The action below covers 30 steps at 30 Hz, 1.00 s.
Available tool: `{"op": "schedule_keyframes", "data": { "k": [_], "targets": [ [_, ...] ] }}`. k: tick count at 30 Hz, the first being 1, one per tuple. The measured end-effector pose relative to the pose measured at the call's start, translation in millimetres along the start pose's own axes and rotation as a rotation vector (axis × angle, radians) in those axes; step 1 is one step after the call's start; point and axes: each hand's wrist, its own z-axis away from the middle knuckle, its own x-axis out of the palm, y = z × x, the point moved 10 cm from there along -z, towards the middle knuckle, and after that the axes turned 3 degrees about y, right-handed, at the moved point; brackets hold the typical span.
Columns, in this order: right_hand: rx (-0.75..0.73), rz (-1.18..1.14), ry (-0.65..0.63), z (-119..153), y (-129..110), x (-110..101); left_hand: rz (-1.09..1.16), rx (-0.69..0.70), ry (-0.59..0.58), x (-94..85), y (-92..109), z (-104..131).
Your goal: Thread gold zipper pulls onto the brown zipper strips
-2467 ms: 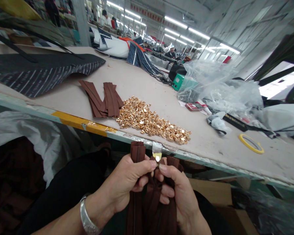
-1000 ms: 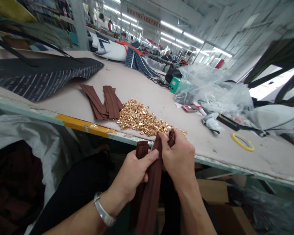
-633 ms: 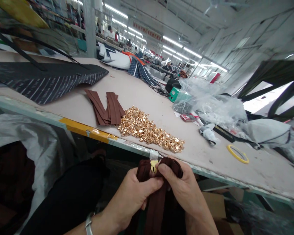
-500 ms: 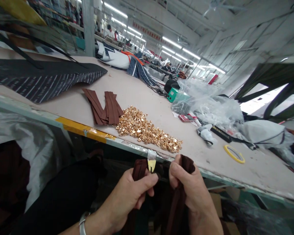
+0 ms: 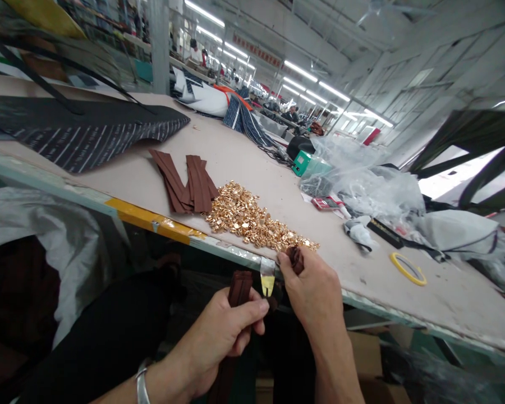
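Observation:
My left hand [image 5: 231, 322], closed below the table edge, grips an upright bundle of dark brown zipper tape [image 5: 239, 287]. Its thumb points toward a forked metal tool [image 5: 268, 279] with yellow on it, fixed to the table edge with clear tape. My right hand [image 5: 313, 283] is up at the table edge, fingers curled round another piece of brown zipper tape [image 5: 295, 259]. Right beside those fingers lies the near end of a heap of small gold metal pieces [image 5: 252, 216], which look like zipper sliders. Its fingertips are partly hidden.
Brown fabric strips [image 5: 200, 185] lie left of the heap. A striped dark sheet [image 5: 92, 140] covers the table's left part. On the right are a yellow tape roll [image 5: 408, 268], clear plastic bags [image 5: 374, 191] and a green box [image 5: 303, 163]. Other people are far behind.
My right hand has risen and moved left, from below the table edge to beside the gold heap, with the brown tape in it. My left hand has stayed nearly in place. The view has shifted slightly.

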Motion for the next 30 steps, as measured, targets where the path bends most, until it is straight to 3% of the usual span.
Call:
{"op": "schedule_keyframes", "data": {
  "k": [11, 14, 16, 18, 21, 30],
  "targets": [
    [-0.093, -0.057, 0.067, 3, -7, -4, -0.002, 0.006, 0.001, -2.4, -2, -1],
    [-0.063, -0.199, 0.074, 8, -4, -10, 0.026, -0.007, 0.009, -3.0, -2, -2],
    [0.037, -0.466, 0.005, 16, 2, -9, 0.068, -0.023, -0.010, -1.2, -2, -1],
    [0.112, -0.761, -0.145, 29, -2, 0, 0.117, -0.041, -0.047, 2.2, -4, 0],
    [0.130, -0.967, -0.289, 47, -12, 7, 0.143, -0.046, -0.091, 5.7, -7, 1],
    [-0.056, -0.869, -0.185, 59, -13, 1, 0.104, 0.030, -0.087, 7.4, -10, 1]
  ]
}}
